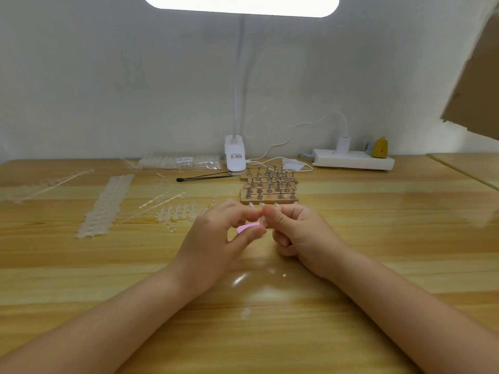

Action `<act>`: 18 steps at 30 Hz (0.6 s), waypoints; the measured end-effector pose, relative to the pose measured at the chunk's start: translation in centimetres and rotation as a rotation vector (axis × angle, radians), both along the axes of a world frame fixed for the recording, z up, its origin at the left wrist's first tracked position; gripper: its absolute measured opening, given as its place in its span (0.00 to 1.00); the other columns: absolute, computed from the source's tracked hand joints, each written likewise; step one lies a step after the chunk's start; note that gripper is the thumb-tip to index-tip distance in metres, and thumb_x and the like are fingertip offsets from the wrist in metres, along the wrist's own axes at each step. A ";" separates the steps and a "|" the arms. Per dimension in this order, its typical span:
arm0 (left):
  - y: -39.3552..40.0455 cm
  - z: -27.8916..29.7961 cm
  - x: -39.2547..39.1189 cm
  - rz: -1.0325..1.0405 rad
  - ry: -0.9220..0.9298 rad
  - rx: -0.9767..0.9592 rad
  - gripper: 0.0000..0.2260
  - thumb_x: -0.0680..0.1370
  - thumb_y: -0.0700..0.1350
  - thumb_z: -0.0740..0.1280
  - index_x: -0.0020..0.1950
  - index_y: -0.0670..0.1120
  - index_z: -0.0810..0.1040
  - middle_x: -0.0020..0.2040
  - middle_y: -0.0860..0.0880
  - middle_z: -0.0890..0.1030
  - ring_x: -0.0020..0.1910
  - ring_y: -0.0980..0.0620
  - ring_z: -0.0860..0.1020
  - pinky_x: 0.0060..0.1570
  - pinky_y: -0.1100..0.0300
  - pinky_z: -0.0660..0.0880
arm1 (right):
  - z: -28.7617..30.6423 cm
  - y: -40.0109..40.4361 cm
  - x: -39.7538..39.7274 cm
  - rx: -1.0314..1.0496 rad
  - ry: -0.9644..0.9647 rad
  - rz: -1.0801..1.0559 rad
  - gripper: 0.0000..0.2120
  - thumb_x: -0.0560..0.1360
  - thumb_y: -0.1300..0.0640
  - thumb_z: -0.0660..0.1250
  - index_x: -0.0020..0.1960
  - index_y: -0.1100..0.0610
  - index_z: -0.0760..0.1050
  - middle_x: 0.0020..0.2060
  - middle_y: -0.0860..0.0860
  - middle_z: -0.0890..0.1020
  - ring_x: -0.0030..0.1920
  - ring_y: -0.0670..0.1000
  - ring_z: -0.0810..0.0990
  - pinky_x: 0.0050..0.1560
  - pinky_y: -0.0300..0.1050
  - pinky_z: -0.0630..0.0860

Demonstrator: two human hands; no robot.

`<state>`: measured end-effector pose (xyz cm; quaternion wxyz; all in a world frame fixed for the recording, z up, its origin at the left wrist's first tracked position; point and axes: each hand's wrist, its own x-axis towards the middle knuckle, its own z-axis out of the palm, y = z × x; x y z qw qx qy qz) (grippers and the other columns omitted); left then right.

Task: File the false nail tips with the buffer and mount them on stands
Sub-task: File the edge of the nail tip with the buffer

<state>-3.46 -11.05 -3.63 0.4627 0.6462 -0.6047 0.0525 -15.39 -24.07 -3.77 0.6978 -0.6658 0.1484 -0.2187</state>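
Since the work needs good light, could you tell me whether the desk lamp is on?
On: the lamp head glows bright white above the table.

wall (108, 76): plain white, ahead of me | desk (378, 225): glossy light wood | clip lamp (235, 157): lit, clamped at far edge | power strip (353, 159): white, against wall | cardboard (478, 85): upper right

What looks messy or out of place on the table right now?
Nothing is damaged or spilled. Snapped clear sprue strips lie scattered at odd angles left of the wooden stand blocks. The left hand holds the pink buffer.
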 end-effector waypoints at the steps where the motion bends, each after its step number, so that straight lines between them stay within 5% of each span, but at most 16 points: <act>1: 0.0 0.0 0.0 -0.005 0.010 -0.005 0.10 0.73 0.48 0.72 0.53 0.50 0.83 0.46 0.57 0.81 0.47 0.54 0.78 0.49 0.58 0.74 | 0.0 0.0 0.0 -0.023 0.006 0.012 0.17 0.63 0.40 0.72 0.34 0.55 0.79 0.24 0.50 0.67 0.25 0.46 0.63 0.22 0.36 0.60; 5: 0.0 0.0 -0.1 0.020 -0.007 -0.022 0.08 0.73 0.51 0.71 0.50 0.50 0.83 0.44 0.59 0.81 0.45 0.56 0.79 0.48 0.55 0.75 | 0.2 0.5 -0.1 -0.058 0.039 -0.026 0.20 0.65 0.38 0.71 0.36 0.56 0.79 0.24 0.51 0.67 0.24 0.47 0.62 0.23 0.37 0.60; 8: 0.1 -0.1 0.1 0.131 -0.028 -0.009 0.13 0.73 0.59 0.64 0.50 0.52 0.80 0.44 0.62 0.79 0.46 0.62 0.77 0.51 0.52 0.75 | 0.3 0.5 -0.2 -0.233 0.029 -0.306 0.22 0.72 0.38 0.66 0.36 0.57 0.78 0.23 0.48 0.68 0.24 0.46 0.65 0.27 0.39 0.64; 11: 0.1 -0.3 0.8 0.257 -0.040 0.034 0.05 0.76 0.55 0.65 0.50 0.57 0.75 0.43 0.65 0.76 0.46 0.63 0.74 0.54 0.52 0.71 | 0.9 -0.7 -0.9 -0.534 0.005 -0.581 0.12 0.76 0.49 0.65 0.41 0.57 0.76 0.26 0.46 0.74 0.28 0.46 0.71 0.31 0.43 0.69; 13: 0.0 -0.5 1.3 0.325 -0.027 0.081 0.02 0.77 0.53 0.65 0.49 0.57 0.74 0.43 0.65 0.76 0.47 0.59 0.74 0.54 0.52 0.69 | 1.1 -2.0 -1.5 -0.725 0.126 -0.707 0.05 0.73 0.51 0.67 0.44 0.52 0.73 0.34 0.48 0.75 0.34 0.48 0.72 0.35 0.46 0.71; 18: -0.2 -0.9 1.9 0.411 -0.030 0.196 0.08 0.79 0.53 0.63 0.54 0.52 0.75 0.49 0.61 0.75 0.52 0.56 0.72 0.57 0.54 0.67 | 0.3 -4.4 -2.2 -0.892 0.581 -0.625 0.21 0.71 0.44 0.68 0.59 0.52 0.72 0.53 0.48 0.72 0.57 0.50 0.72 0.57 0.48 0.71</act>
